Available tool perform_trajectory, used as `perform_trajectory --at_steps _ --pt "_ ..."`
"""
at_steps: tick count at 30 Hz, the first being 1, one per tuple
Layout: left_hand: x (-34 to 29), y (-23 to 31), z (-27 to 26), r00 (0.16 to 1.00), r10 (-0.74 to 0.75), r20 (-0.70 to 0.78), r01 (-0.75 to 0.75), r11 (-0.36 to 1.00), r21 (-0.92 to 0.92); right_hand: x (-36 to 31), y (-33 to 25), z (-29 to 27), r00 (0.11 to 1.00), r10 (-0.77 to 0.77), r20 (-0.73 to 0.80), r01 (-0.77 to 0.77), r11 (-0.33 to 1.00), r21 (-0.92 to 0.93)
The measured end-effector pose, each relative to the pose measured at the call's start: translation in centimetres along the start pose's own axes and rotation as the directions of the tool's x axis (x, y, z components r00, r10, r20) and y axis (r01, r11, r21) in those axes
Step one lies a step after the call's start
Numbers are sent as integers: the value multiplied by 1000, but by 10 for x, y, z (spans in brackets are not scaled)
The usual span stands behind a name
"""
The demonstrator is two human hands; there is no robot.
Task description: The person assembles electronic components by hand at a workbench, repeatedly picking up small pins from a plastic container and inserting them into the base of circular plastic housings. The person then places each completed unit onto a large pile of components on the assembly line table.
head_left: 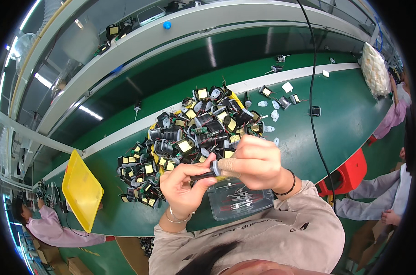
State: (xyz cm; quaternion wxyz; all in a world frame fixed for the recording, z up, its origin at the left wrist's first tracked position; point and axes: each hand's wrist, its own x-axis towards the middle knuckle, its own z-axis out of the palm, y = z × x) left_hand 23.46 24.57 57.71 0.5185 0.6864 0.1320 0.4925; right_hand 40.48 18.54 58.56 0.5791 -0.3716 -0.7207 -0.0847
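In front of my chest, my left hand [185, 185] grips a small black cylindrical part with a grey round end [216, 168] between thumb and fingers. My right hand [255, 162] is closed at that grey end, its fingers bent together; a tan wrap covers one finger. Whatever its fingertips pinch is hidden. Just beyond both hands lies a big heap of black cylindrical assemblies [208, 126] with yellow square pads, wires and small green boards. Below the hands, a clear plastic tray [217, 211] holds several thin metal-and-white rod pieces.
Loose grey oval pieces [275, 114] and a few black assemblies [285, 101] lie right of the heap. A yellow tray [82, 192] stands tilted at the left. A black cable [312, 82] hangs across the right side. Co-workers sit at both ends; a red stool [352, 172] stands right.
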Motion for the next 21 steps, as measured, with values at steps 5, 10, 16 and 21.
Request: perform_trajectory --at_steps 5,10,16,21 --pt "-6 6 2 1000 2 29 2 989 -147 0 -11 1 996 77 -44 -70 987 145" --pt "-5 8 5 1000 20 -6 -19 993 113 -3 -9 9 987 115 -108 -109 992 66" --pt "24 16 4 981 48 186 -103 948 300 -3 -7 -10 944 320 -80 -313 946 86" --pt "38 17 20 924 -196 327 116 961 250 -26 -10 -18 872 448 -199 -440 894 84"
